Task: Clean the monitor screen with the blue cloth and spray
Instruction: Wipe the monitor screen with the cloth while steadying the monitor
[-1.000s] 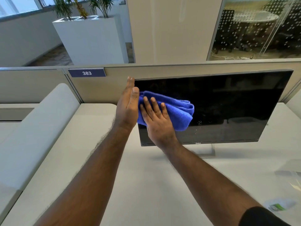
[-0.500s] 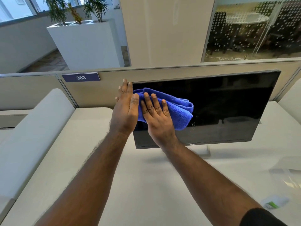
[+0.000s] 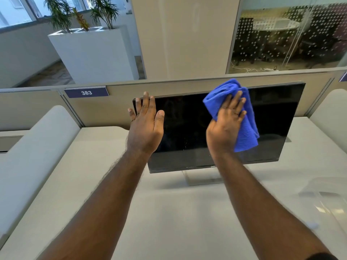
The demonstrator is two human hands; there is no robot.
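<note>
Pressing flat with its fingers spread and straight, the right hand (image 3: 224, 128) held the blue cloth (image 3: 234, 111) against the dark screen of the monitor (image 3: 187, 132), in the upper middle of the glass, right of centre. The cloth was bunched in folds; its top rose just over the monitor's upper edge and a flap hung down beside the wrist. The left hand (image 3: 145, 126) was wide and held nothing, its fingers straight and close together, lying at the monitor's upper left corner with the fingertips (image 3: 145, 95) reaching just past the top edge; whether the palm touched the glass could not be told. A few pale specks showed on the screen between the two hands.

The monitor stood on its pale stand (image 3: 202, 178) near the far edge of the table (image 3: 169, 212), close in front of a beige partition (image 3: 116, 109) that carried a blue plate numbered 383 (image 3: 86, 92). Something clear and blurred lay toward the table's right edge (image 3: 323, 196); what it was could not be told. Beyond the partition stood a white planter (image 3: 93, 55) with green plants.
</note>
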